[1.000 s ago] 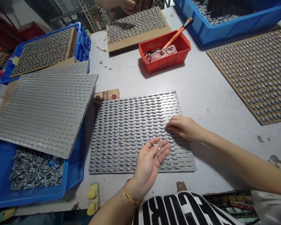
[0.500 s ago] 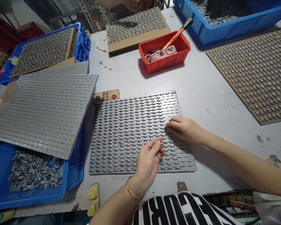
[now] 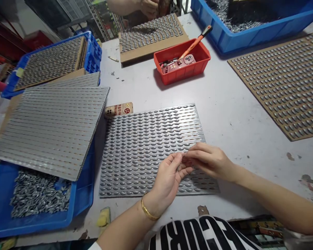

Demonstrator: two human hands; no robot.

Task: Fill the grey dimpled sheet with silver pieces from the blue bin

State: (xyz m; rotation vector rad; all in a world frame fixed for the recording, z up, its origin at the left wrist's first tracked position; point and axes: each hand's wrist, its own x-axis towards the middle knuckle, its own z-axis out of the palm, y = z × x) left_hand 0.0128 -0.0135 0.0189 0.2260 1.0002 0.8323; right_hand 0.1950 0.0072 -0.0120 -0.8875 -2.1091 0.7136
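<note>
**Left hand (image 3: 168, 184) and right hand (image 3: 210, 161) meet on the middle sheet (image 3: 143, 152)**

A long grey work table (image 3: 224, 121) fills the view. Three blue plastic bins stand around it: one at 1 o'clock from the middle sheet (image 3: 240, 41), one at 10 o'clock (image 3: 94, 52), and one at 8 o'clock (image 3: 5, 198). The first and last hold loose grey metal pieces. Three brown cardboard sheets carry rows of oval metal pieces: one at 3 o'clock (image 3: 276, 83), one at 12 o'clock (image 3: 151, 34), and one resting on the 10 o'clock bin (image 3: 49, 62). Two overlapping silver ribbed panels (image 3: 49, 132) lie at 9 o'clock.

The middle sheet is flat and rectangular, packed with rows of oval metal pieces, and lies square in front of the person. Both hands are over its lower right part, curled narrowly, their fingertips touching. Whether they hold something small between them is hidden.

At 1 o'clock sits one red plastic tray (image 3: 182, 71), holding one orange-handled tool (image 3: 197, 40) and one pink phone (image 3: 178, 64). One printed tan tube (image 3: 119, 109) touches the sheet's top left corner. A co-worker's hand (image 3: 148, 7) shows at the top edge.
</note>
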